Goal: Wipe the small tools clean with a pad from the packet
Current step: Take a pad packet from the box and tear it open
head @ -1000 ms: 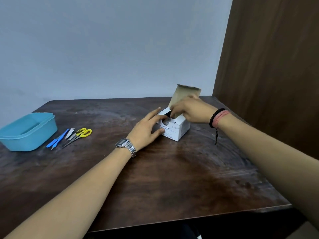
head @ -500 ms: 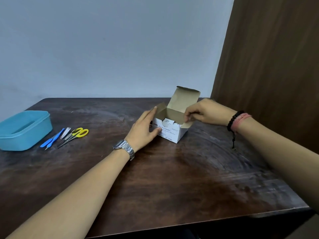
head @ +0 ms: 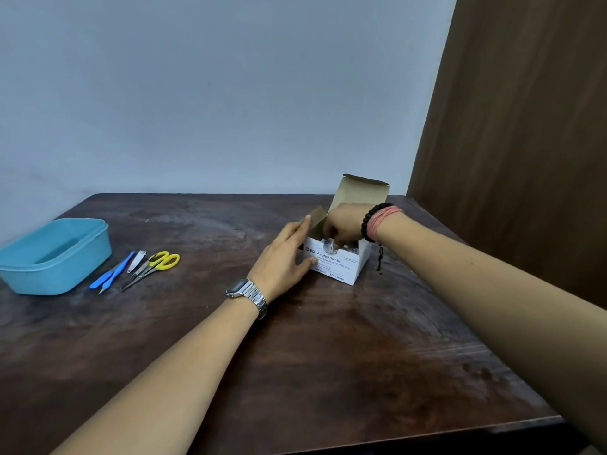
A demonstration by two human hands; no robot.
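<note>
Right hand is down inside the open box of alcohol swabs, fingers curled in among the contents, and whether they have a packet pinched yet cannot be told, the box wall hides the tips; left hand braces the box from its left side, fingers fairly straight along the wall and side flap, thumb against the printed front, not wrapped round anything. The box sits on the far right part of the table, lid flap standing up behind the right wrist. Risks from here, as a judgement: the box looks light, so a sharp pull could lift or tip it if the left hand eases off, and packets packed tight may come out in a clump and scatter, or the side flap could fold back over the opening and snag the fingers. The tools to be cleaned wait well to the left: yellow scissors, a nail clipper, a blue tool and a thin pointed piece beside it, all lying close together and partly crossing, so picking one could drag a neighbour, and the points call for care. A blue tub stands just left of them. Nothing lies between box and tools except the left forearm, which crosses that stretch with its wristwatch
</note>
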